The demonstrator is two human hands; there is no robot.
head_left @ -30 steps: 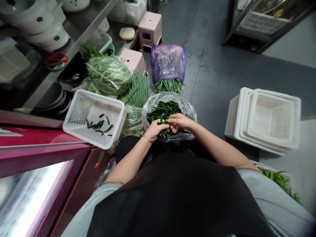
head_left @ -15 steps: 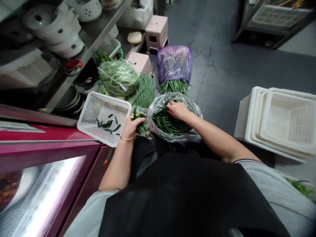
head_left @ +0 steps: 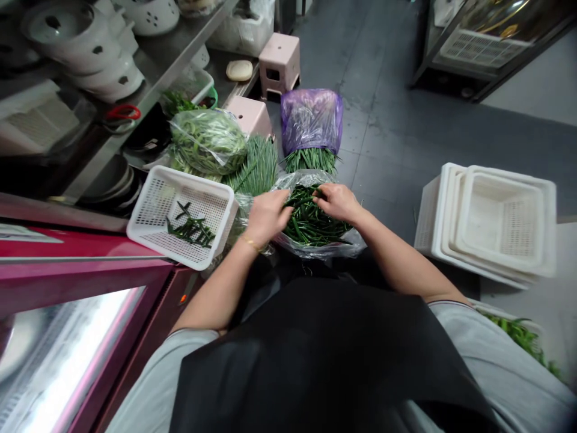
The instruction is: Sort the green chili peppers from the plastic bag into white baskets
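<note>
Peppers (head_left: 315,224) are apparently being picked from the bag (head_left: 354,246); left hand (head_left: 267,215) and right hand (head_left: 340,201) are curled at them, grip cannot be told; a bunch likely must be gathered next

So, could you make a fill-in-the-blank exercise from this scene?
The gold bracelet is on the ____ wrist. The basket holding green peppers is coloured ____. Beyond the clear plastic bag under the right hand, the green bundle's wrapping is coloured ____. The stacked baskets stand to the person's ____.
Missing words: left; white; purple; right.
</note>
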